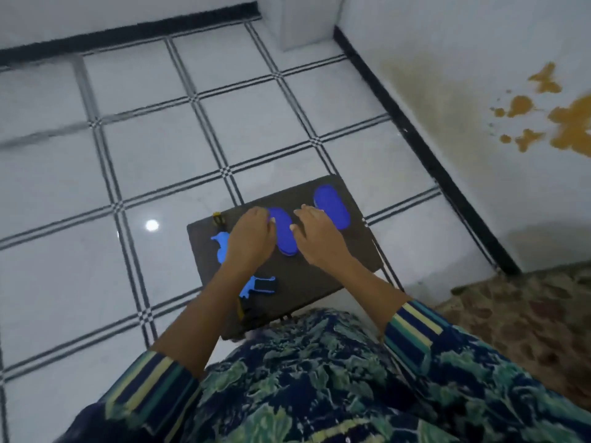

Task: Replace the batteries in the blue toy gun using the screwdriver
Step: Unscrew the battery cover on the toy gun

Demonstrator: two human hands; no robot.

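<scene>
**Both hands over the blue oval, toy gun lying untouched beside them**

A white tiled floor [153, 145] with dark double lines fills most of the view, and a stained white wall [479, 91] rises on the right. A person in a patterned blue-green garment [319, 378] leans over a small dark surface [319, 276] standing on that floor.

On the surface lie two flat blue oval pieces: the far oval [332, 207] sits toward the back right corner, well clear of the hands, and the near oval [284, 231] lies between the two hands. What these ovals are cannot be told from here. The blue toy gun [256, 284] lies along the left side of the surface, largely hidden under the left forearm; its blue front shows near the left edge and its rear part, with a dark panel, shows near the front. A yellow-and-black handle, probably the screwdriver [218, 218], rests at the back left corner, apart from both hands.

The task looks barely begun: nobody holds the gun or the tool, no loose batteries are visible, and whether the battery cover is open cannot be judged. Unscrewing, swapping the cells and closing up all appear to remain.

The left hand [251, 235] is palm down with its fingers curled toward the near oval's left end, touching or about to pinch its edge; which of the two cannot be told. The right hand [316, 231] hovers palm down just right of the same oval, fingers loosely spread and empty.
</scene>
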